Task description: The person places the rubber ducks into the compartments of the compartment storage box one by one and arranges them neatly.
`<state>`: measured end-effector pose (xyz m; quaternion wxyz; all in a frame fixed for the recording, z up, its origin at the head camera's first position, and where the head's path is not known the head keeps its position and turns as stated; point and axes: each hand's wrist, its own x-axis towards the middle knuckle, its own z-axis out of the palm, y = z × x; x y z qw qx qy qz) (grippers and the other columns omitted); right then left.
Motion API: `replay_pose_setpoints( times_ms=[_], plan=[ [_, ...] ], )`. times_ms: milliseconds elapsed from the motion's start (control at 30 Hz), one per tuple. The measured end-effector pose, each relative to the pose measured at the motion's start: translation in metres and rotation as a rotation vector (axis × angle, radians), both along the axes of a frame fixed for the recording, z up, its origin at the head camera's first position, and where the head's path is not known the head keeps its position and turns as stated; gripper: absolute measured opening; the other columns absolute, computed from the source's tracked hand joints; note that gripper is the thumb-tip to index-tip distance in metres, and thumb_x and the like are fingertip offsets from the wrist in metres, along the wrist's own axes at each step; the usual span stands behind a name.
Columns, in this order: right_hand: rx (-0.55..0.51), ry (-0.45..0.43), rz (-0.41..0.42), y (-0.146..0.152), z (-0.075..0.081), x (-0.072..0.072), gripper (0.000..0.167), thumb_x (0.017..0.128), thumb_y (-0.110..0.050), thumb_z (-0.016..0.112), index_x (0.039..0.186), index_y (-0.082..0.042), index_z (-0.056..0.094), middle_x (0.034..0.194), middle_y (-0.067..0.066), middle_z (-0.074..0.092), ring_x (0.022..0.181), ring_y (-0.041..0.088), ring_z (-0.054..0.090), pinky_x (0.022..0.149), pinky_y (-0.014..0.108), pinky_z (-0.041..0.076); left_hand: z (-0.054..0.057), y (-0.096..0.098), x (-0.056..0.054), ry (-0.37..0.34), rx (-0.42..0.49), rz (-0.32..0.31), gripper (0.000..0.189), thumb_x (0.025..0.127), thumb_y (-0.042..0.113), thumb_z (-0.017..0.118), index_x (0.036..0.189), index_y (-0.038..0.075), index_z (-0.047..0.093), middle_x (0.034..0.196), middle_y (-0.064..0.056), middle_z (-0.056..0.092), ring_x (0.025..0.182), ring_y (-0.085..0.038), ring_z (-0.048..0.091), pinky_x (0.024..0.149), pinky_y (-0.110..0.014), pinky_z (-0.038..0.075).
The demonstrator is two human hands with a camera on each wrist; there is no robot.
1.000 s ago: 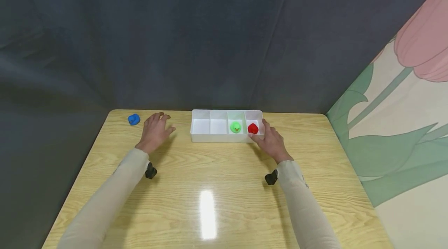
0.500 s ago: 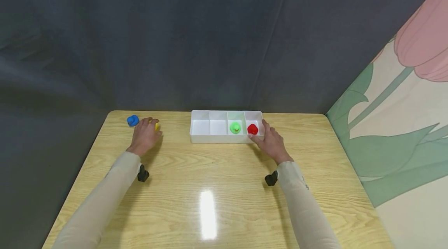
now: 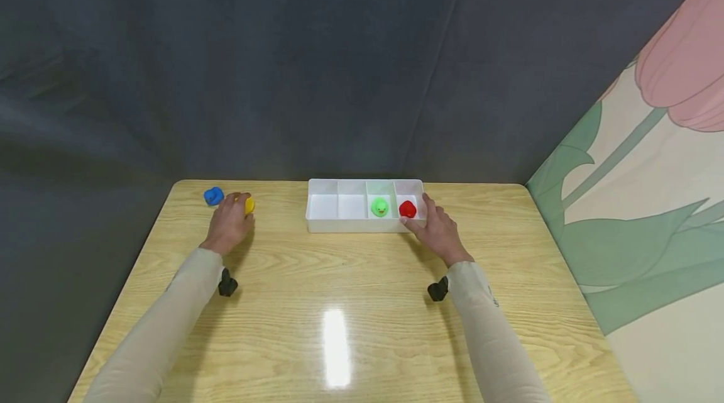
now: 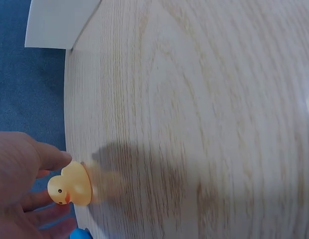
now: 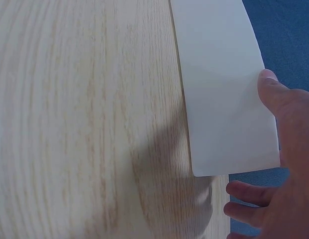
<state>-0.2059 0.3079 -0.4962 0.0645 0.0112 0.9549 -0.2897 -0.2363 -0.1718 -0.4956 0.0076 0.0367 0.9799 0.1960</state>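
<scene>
My left hand point(image 3: 227, 226) is at the back left of the table, its thumb and fingers on opposite sides of a yellow rubber duck point(image 4: 78, 184). In the left wrist view the duck stands upright, its base at the tabletop. A blue rubber duck point(image 3: 213, 196) lies just left of that hand. My right hand point(image 3: 438, 233) holds the right end of a white divided tray point(image 3: 339, 226), thumb over the front rim, other fingers at the end wall. A green duck point(image 3: 379, 207) sits in the third compartment from the left, a red one point(image 3: 407, 209) in the rightmost.
The wooden table point(image 3: 283, 302) ends at a dark curtain point(image 3: 317, 76) close behind the tray. A floral cloth point(image 3: 639, 214) hangs along the right side. Both wrists carry small black cameras.
My left hand has moved left and come around the yellow duck, which now shows at its fingers. The right hand keeps its place at the tray.
</scene>
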Motion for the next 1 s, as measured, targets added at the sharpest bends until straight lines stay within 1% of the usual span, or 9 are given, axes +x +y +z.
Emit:
replay_pose_setpoints(
  times_ms=[200, 333, 433, 600, 667, 733, 833, 900, 1000],
  plan=[
    [0.003, -0.008, -0.005, -0.0002, 0.0011, 0.0002, 0.099, 0.102, -0.062, 0.061, 0.171, -0.011, 0.012, 0.164, 0.032, 0.037, 0.147, 0.053, 0.042, 0.126, 0.075, 0.026, -0.0013, -0.0016, 0.001, 0.029, 0.022, -0.007, 0.049, 0.101, -0.002, 0.063, 0.147, -0.011, 0.05, 0.145, -0.041, 0.052, 0.131, -0.058, 0.052, 0.112, -0.067, 0.046],
    [0.003, -0.009, -0.006, -0.0005, 0.0017, 0.0009, 0.098, 0.102, -0.061, 0.062, 0.171, -0.011, 0.012, 0.163, 0.032, 0.038, 0.145, 0.054, 0.043, 0.125, 0.076, 0.028, -0.0017, -0.0021, 0.0022, 0.036, 0.057, -0.011, 0.047, 0.1, -0.006, 0.061, 0.145, -0.014, 0.052, 0.139, -0.041, 0.055, 0.128, -0.057, 0.055, 0.112, -0.065, 0.048],
    [-0.002, -0.012, -0.01, -0.0005, 0.0016, 0.0013, 0.098, 0.102, -0.06, 0.063, 0.171, -0.012, 0.013, 0.163, 0.031, 0.039, 0.144, 0.054, 0.045, 0.124, 0.076, 0.03, -0.0019, -0.0021, 0.0028, 0.037, 0.081, -0.008, 0.043, 0.101, -0.006, 0.061, 0.143, -0.015, 0.053, 0.135, -0.041, 0.056, 0.124, -0.055, 0.057, 0.109, -0.063, 0.051],
    [-0.007, -0.029, -0.019, -0.0008, 0.001, 0.0012, 0.1, 0.101, -0.063, 0.062, 0.172, -0.014, 0.011, 0.164, 0.03, 0.038, 0.144, 0.054, 0.044, 0.122, 0.076, 0.033, -0.0013, -0.0026, 0.0046, 0.034, 0.103, -0.002, 0.038, 0.103, -0.005, 0.06, 0.14, -0.016, 0.054, 0.129, -0.039, 0.056, 0.119, -0.054, 0.061, 0.104, -0.061, 0.055],
    [-0.007, -0.034, -0.021, -0.0007, 0.0011, 0.0009, 0.101, 0.101, -0.064, 0.062, 0.172, -0.015, 0.011, 0.165, 0.03, 0.037, 0.145, 0.055, 0.044, 0.122, 0.076, 0.033, -0.0009, -0.0029, 0.0048, 0.046, 0.082, 0.001, 0.037, 0.104, -0.002, 0.062, 0.138, -0.015, 0.056, 0.128, -0.039, 0.058, 0.117, -0.054, 0.061, 0.102, -0.062, 0.055],
    [-0.007, -0.036, -0.023, -0.0007, 0.0014, 0.0002, 0.1, 0.101, -0.064, 0.063, 0.172, -0.015, 0.011, 0.165, 0.03, 0.037, 0.146, 0.055, 0.043, 0.122, 0.076, 0.033, -0.0007, -0.0035, 0.0048, 0.07, 0.037, 0.013, 0.038, 0.104, 0.004, 0.065, 0.136, -0.013, 0.059, 0.128, -0.038, 0.06, 0.115, -0.054, 0.062, 0.1, -0.064, 0.054],
    [0.003, -0.032, -0.019, -0.0008, 0.002, -0.0006, 0.1, 0.101, -0.063, 0.062, 0.172, -0.014, 0.011, 0.166, 0.03, 0.036, 0.147, 0.054, 0.043, 0.123, 0.075, 0.033, -0.0004, -0.0045, 0.0053, 0.096, -0.035, 0.042, 0.04, 0.103, 0.016, 0.07, 0.133, -0.009, 0.063, 0.129, -0.036, 0.063, 0.117, -0.054, 0.061, 0.098, -0.069, 0.051],
    [0.006, -0.034, -0.017, -0.0011, 0.0026, -0.0007, 0.1, 0.101, -0.063, 0.062, 0.172, -0.014, 0.012, 0.166, 0.03, 0.036, 0.147, 0.054, 0.043, 0.123, 0.075, 0.032, -0.0005, -0.0058, 0.0055, 0.09, -0.054, 0.06, 0.041, 0.103, 0.02, 0.07, 0.133, -0.007, 0.064, 0.132, -0.035, 0.063, 0.121, -0.055, 0.058, 0.1, -0.071, 0.048],
    [0.004, -0.038, -0.017, -0.0011, 0.0032, -0.0008, 0.1, 0.101, -0.063, 0.062, 0.172, -0.014, 0.012, 0.166, 0.03, 0.036, 0.148, 0.054, 0.042, 0.124, 0.075, 0.031, -0.0011, -0.0071, 0.0058, 0.06, -0.042, 0.074, 0.042, 0.105, 0.023, 0.067, 0.134, -0.007, 0.064, 0.136, -0.034, 0.06, 0.128, -0.055, 0.053, 0.104, -0.072, 0.045]
  ],
)
